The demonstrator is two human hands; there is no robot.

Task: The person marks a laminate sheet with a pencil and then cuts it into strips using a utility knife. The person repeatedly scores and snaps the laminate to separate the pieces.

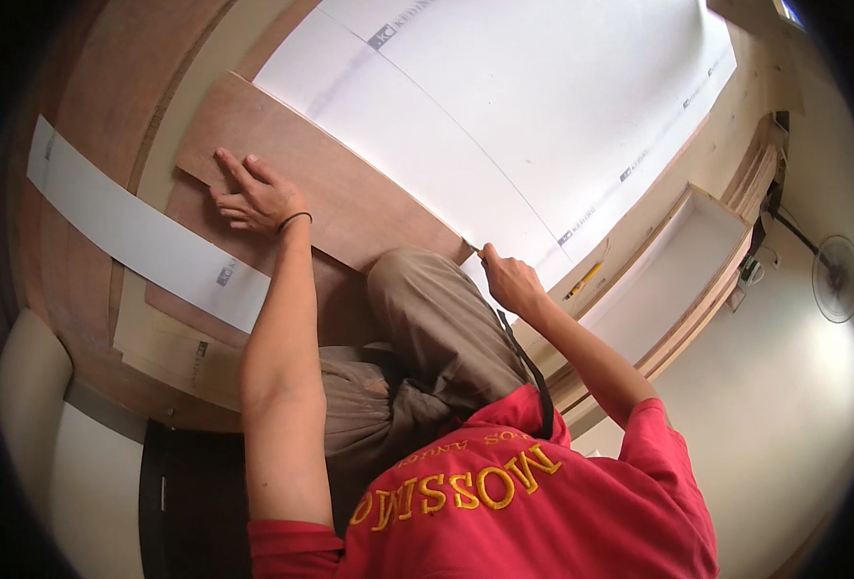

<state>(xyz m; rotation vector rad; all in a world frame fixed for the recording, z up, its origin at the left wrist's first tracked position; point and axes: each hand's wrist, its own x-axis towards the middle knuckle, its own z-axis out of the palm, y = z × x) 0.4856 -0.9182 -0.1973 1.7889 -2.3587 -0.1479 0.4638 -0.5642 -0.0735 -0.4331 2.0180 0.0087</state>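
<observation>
My left hand lies with fingers spread on a long reddish-brown plywood board, pressing on its far-left part. The board lies over the edge of a large white sheet with a thin line across it. My right hand is closed round a slim cutter, whose handle is mostly hidden in the fingers. The cutter's tip touches the sheet at the board's right end, along its far edge. My bent knee rests against the board's near edge.
A narrow white strip lies on plywood at the left. A yellow tool lies right of my right hand, beside a shallow wooden-framed box with a white inside. A fan stands at the far right.
</observation>
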